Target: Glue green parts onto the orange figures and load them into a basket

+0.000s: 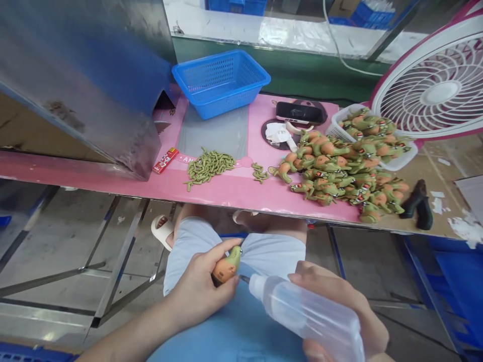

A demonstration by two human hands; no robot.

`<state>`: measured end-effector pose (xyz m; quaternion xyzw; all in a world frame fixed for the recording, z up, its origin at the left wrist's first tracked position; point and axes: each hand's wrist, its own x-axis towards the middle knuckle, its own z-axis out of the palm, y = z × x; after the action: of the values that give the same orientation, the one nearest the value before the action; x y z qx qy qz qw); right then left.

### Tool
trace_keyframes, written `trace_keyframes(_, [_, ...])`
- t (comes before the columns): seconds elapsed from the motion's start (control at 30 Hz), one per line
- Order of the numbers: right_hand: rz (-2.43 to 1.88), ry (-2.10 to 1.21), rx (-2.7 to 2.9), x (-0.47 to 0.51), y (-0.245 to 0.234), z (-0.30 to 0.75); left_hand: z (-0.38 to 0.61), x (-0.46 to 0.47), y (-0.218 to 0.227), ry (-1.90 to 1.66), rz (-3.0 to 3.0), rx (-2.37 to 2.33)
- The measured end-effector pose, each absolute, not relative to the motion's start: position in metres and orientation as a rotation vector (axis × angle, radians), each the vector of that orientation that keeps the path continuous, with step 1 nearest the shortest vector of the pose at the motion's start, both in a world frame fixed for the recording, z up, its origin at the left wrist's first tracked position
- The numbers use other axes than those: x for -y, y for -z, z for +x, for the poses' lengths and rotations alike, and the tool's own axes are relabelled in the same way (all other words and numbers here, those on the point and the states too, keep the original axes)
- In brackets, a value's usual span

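Observation:
My left hand (204,281) is closed around a small orange and green figurine (227,267), held over my lap with its green end pointing up and away. In my right hand (343,296) is a translucent squeeze bottle (309,311), tilted so its thin dark nozzle tip comes close to the figurine's side. Whether the tip touches it, I cannot tell. On the pink table mat beyond my knees lies a heap of small green curved pieces (209,167), with a smaller group of such pieces (259,172) to its right. Farther right is a large pile of similar orange and green figurines (332,171).
A blue basket (222,103) stands at the back of the table (241,193). Near it lie a phone (301,112) and crumpled white tissue (278,133). A white basket (345,123), a fan (437,93) and black-handled pliers (418,205) are right; a metal housing (86,75) stands left.

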<state>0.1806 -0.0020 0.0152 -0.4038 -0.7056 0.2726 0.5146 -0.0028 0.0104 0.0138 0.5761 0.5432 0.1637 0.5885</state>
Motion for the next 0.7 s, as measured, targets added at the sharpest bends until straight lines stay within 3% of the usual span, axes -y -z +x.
trace_keyframes(0.7, [-0.966, -0.506, 1.79, -0.005, -0.031, 0.174, -0.004, -0.008, -0.012, -0.383, 1.432, -1.253])
